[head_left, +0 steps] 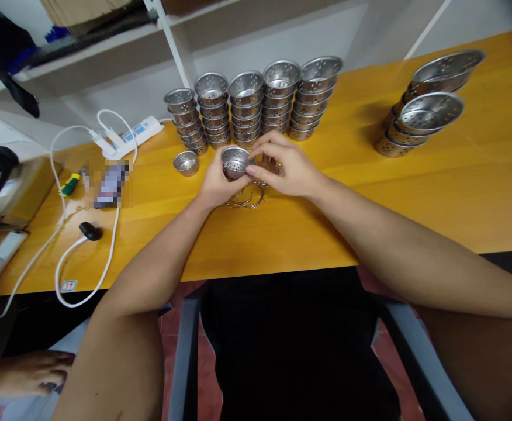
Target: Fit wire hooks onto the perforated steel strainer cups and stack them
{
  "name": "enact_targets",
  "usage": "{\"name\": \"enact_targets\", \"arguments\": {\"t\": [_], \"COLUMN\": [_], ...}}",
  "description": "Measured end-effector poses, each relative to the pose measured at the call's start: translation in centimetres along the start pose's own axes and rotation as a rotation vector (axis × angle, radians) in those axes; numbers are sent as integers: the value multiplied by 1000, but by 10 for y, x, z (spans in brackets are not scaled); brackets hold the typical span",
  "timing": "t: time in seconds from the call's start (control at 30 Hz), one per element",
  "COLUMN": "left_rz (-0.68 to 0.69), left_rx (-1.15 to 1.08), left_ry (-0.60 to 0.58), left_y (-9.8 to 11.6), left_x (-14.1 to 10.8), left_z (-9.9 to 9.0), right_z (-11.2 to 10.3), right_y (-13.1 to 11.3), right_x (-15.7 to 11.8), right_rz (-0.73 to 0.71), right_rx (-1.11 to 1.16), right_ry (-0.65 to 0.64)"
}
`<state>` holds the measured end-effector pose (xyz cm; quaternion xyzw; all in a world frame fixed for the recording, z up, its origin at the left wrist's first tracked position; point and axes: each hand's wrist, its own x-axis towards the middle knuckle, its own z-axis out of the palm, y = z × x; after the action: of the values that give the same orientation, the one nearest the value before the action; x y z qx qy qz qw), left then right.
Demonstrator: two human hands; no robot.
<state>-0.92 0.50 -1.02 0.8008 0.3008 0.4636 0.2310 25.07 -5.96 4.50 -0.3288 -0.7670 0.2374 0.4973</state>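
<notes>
My left hand [219, 182] is wrapped round a small perforated metal cup [235, 162], holding it with the mouth tilted up toward me. At the cup's right rim, the thumb and forefinger of my right hand [284, 164] close on its edge; whether a wire is pinched there too, I cannot tell. Thin metal wire rings [249, 204] lie on the table under both hands, partly hidden by them. Left of my left hand stands a single metal cup [186, 164]. Behind the hands rise several stacks of perforated cups [246, 111].
More cup stacks [407, 128] stand at the right on the yellow table [470, 193]. A power strip [139, 135], white cables, a blurred phone [111, 184], a green-yellow tool [71, 185] and a black plug-like piece [90, 231] lie at left. Another person's hand [41, 372] shows lower left.
</notes>
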Motion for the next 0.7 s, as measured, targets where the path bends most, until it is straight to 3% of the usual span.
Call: {"name": "enact_targets", "arguments": {"t": [0.3,0.43,0.57,0.7], "left_rz": [51,149,144,92], "left_rx": [-24,-56,-57,-52], "left_ry": [-66,-115,-166,-164], "left_y": [-4,-11,-12,-10], "left_x": [1,0,-2,-4], "left_z": [1,4,5,1], "right_z": [5,3,1,-29], "right_y": [11,10,8,-1], "right_x": [-5,-3,-2,1], "right_rz": [-78,-68,-63,-53], "right_rx": [-73,-82,-131,-311], "right_ry": [-148,-128,-104,20]}}
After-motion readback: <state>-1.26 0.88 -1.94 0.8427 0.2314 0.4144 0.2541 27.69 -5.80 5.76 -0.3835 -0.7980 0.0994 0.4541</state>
